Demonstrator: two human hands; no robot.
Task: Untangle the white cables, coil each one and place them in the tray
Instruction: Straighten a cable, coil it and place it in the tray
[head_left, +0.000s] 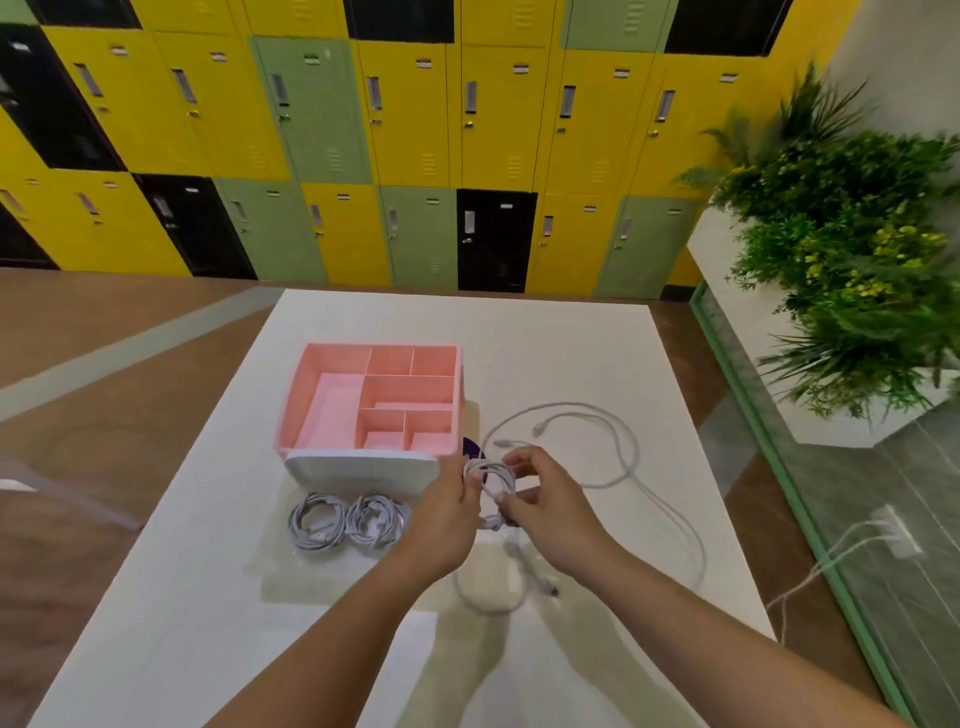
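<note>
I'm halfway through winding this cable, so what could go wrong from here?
The coil is held only by the fingers of the left hand and right hand, so loops could spring loose if a grip slips. Its tail on the table lies near the loose cables and could snag them.
</note>
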